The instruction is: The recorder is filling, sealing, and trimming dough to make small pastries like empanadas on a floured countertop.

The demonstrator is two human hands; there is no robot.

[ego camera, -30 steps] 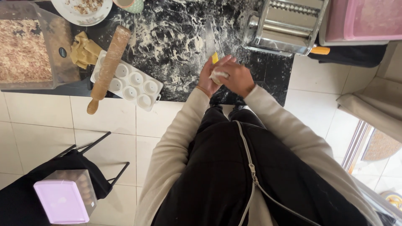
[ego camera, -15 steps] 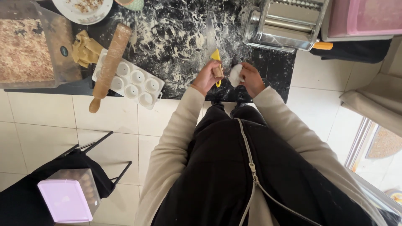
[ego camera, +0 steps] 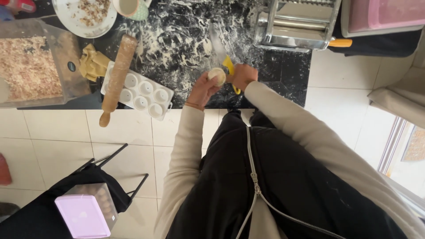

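- Two hands meet at the near edge of the counter [ego camera: 186, 31], over the floured black marble, so any scraps would drop on the work surface rather than the floor.
- Left hand [ego camera: 201, 90] cups a small round dough piece [ego camera: 217, 76] in raised, curled fingers, palm up; holding it off the counter keeps its face open to the blade.
- Right hand [ego camera: 243, 76] is clenched around the yellow handle of a knife [ego camera: 220, 48]; blade runs away from the body, past the dough piece, over the flour.
- Dough piece sits between the two hands, touching the left fingertips, just beside the knife handle.
- White mould tray [ego camera: 141, 92] with round wells lies left of the hands, at the counter edge, within easy reach.
- Wooden rolling pin [ego camera: 116, 75] rests diagonally across the tray's left end, handle overhanging the edge; looks parked, not in use.
- Pale dough scraps [ego camera: 92, 63] bunch beside the pin.
- Clear container [ego camera: 31, 66] of crumbly filling sits far left.
- Plate [ego camera: 84, 15] with crumbs and a cup [ego camera: 130, 6] stand at the back.
- Metal pasta machine [ego camera: 299, 24] is at the far right of the counter, its orange-handled crank pointing right.
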